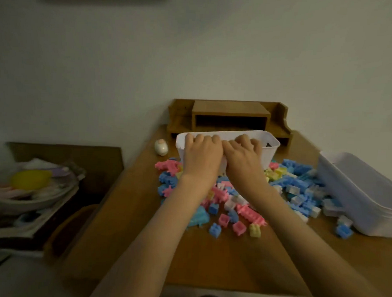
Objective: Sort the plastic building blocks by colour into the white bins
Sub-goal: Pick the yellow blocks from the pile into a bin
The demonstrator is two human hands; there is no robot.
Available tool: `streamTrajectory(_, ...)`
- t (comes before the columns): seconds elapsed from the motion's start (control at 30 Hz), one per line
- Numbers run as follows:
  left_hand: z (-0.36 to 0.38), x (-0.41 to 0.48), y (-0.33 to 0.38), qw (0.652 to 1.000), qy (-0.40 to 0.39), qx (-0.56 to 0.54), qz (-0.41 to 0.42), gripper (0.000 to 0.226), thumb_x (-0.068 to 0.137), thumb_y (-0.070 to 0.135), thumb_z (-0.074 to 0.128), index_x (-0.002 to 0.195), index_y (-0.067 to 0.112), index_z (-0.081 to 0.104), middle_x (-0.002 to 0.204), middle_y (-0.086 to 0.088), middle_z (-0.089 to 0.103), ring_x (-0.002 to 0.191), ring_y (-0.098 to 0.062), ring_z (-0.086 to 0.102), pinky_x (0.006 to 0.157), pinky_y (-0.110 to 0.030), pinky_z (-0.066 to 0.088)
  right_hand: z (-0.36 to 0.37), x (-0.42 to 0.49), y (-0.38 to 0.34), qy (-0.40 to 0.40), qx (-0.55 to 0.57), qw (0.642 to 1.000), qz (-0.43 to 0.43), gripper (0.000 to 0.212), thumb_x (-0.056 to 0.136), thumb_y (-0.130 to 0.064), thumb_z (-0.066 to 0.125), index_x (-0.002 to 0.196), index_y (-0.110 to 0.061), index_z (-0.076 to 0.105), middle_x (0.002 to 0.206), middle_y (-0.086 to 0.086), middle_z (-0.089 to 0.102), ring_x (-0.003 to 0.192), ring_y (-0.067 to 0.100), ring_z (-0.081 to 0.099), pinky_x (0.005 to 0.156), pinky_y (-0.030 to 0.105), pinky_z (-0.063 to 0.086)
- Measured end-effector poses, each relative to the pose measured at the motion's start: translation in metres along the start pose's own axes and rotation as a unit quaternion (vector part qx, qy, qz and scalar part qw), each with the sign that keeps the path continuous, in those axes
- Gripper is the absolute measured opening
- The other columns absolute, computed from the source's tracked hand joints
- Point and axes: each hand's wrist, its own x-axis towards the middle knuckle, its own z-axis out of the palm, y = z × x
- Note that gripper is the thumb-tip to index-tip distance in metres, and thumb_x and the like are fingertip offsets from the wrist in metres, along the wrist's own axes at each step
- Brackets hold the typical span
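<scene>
A white bin (270,150) stands at the back of the wooden table, behind a pile of pink, blue, yellow and white building blocks (233,202). My left hand (201,155) and my right hand (243,157) lie side by side on the bin's near wall. Their fingers are curled over its rim and grip it. The bin's inside is mostly hidden behind the hands. A second white bin (358,193), seemingly a nested stack, stands at the right edge of the table, with blue and white blocks (302,188) heaped against it.
A wooden desk organiser (230,116) stands against the wall behind the bin. A small white egg-shaped object (161,147) sits to the left of the bin. A lower side table on the left carries a bowl of clutter (29,185). Bare wood lies at the table's front (207,262).
</scene>
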Motion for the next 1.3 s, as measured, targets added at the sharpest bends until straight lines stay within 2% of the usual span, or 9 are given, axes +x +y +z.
streamTrajectory(0.17,-0.008,-0.031,-0.045,0.997,-0.026,0.041,-0.063,0.025,0.097,0.017,0.048,0.121,0.01,0.053,0.121,-0.009,0.054,0.112,-0.023,0.05,0.09,-0.031,0.043,0.0,0.009,-0.052,-0.073,0.093,0.993,-0.009,0.042,0.08,-0.011,0.063,0.121,-0.016,0.055,0.119,0.005,0.057,0.113,0.025,0.039,0.091,0.037,0.026)
streamTrajectory(0.27,-0.007,-0.051,-0.071,0.985,-0.065,0.072,-0.139,0.026,0.097,0.013,0.047,0.123,0.009,0.051,0.124,-0.01,0.051,0.115,-0.024,0.048,0.088,-0.03,0.045,-0.002,0.005,-0.074,-0.125,0.17,0.975,-0.071,0.056,0.081,-0.017,0.065,0.132,-0.011,0.044,0.126,0.009,0.052,0.112,0.031,0.049,0.086,0.039,0.039)
streamTrajectory(0.4,-0.002,-0.07,-0.098,0.964,-0.107,0.111,-0.215,0.029,0.097,0.011,0.046,0.125,0.007,0.049,0.126,-0.012,0.05,0.115,-0.024,0.047,0.087,-0.029,0.045,0.015,-0.01,-0.081,-0.295,0.144,0.941,-0.08,0.055,0.091,-0.013,0.051,0.141,-0.021,0.029,0.141,0.001,0.039,0.128,0.023,0.034,0.105,0.037,0.026)
streamTrajectory(0.53,0.008,-0.079,-0.112,0.951,-0.162,0.093,-0.246,0.03,0.096,0.011,0.049,0.126,0.009,0.05,0.124,-0.011,0.053,0.114,-0.024,0.05,0.086,-0.029,0.046,0.033,-0.019,-0.073,-0.367,0.104,0.925,0.005,0.058,0.092,-0.011,0.048,0.143,-0.021,0.023,0.143,0.005,0.039,0.133,0.027,0.03,0.11,0.044,0.02)
streamTrajectory(0.73,0.022,-0.083,-0.105,0.945,-0.227,0.003,-0.234,0.031,0.096,0.014,0.051,0.127,0.011,0.049,0.122,-0.01,0.056,0.11,-0.024,0.056,0.089,-0.031,0.046,0.036,-0.019,-0.059,-0.42,0.118,0.899,0.038,0.037,0.095,-0.009,0.044,0.132,-0.015,0.043,0.133,0.008,0.047,0.121,0.027,0.042,0.101,0.04,0.038)
streamTrajectory(0.9,0.024,-0.073,-0.096,0.939,-0.224,-0.128,-0.228,0.029,0.097,0.024,0.051,0.123,0.011,0.051,0.109,-0.008,0.061,0.095,-0.021,0.06,0.077,-0.029,0.048,0.04,-0.017,-0.046,-0.43,0.175,0.883,0.073,0.026,0.094,-0.011,0.048,0.117,-0.019,0.054,0.119,0.004,0.055,0.097,0.017,0.054,0.081,0.028,0.049)
streamTrajectory(1.03,0.024,-0.066,-0.093,0.961,-0.165,-0.133,-0.178,0.032,0.096,0.025,0.052,0.126,0.013,0.047,0.115,-0.009,0.058,0.099,-0.022,0.058,0.075,-0.031,0.047,0.032,-0.013,-0.042,-0.393,0.243,0.877,0.128,0.025,0.094,-0.009,0.048,0.116,-0.018,0.053,0.096,-0.002,0.058,0.078,0.012,0.056,0.064,0.022,0.049)
streamTrajectory(1.17,0.028,-0.05,-0.087,0.978,-0.166,-0.106,-0.071,0.05,0.092,0.006,0.052,0.138,0.025,0.045,0.133,-0.008,0.047,0.121,-0.027,0.044,0.095,-0.038,0.04,0.017,-0.004,-0.045,-0.307,0.335,0.874,0.17,0.027,0.094,-0.012,0.049,0.121,-0.016,0.048,0.09,0.011,0.062,0.077,0.024,0.06,0.07,0.033,0.053)
streamTrajectory(1.3,0.04,-0.028,-0.078,0.963,-0.269,0.003,0.029,0.061,0.09,-0.001,0.046,0.138,0.036,0.042,0.139,-0.006,0.043,0.135,-0.029,0.026,0.112,-0.051,0.013,0.013,0.002,-0.046,-0.289,0.439,0.802,0.282,0.024,0.096,-0.014,0.046,0.12,-0.018,0.047,0.092,-0.002,0.053,0.075,0.014,0.053,0.066,0.026,0.05)
